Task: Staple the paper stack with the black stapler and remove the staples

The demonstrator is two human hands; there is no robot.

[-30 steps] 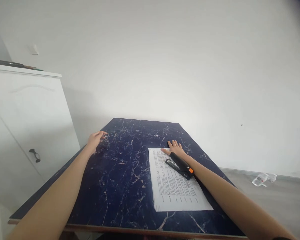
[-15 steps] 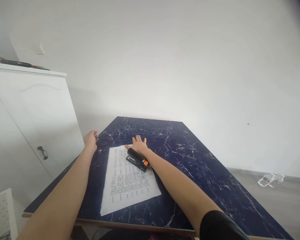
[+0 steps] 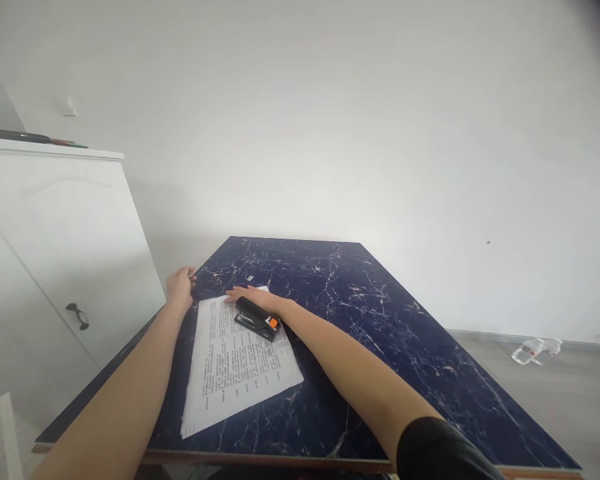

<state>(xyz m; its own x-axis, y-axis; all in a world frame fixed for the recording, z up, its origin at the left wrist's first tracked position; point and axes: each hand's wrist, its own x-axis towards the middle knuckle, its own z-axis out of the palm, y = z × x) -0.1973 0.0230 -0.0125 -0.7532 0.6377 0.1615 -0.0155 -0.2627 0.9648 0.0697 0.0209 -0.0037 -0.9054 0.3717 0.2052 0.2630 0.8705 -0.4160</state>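
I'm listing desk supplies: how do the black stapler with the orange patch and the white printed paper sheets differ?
The black stapler with an orange patch is compact and chunky; the stack of white printed paper sheets is flat and spreads wider. The stapler is mostly dark, while the paper is white with dark print. The stapler lies on the paper; the paper lies on the dark blue marbled table. Both are near the right hand.

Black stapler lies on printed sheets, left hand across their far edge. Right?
Wrong hand: the head view shows the right hand across the far edge of the printed sheets. The left hand is by the left edge of the marbled blue table. The black stapler does lie on the sheets.
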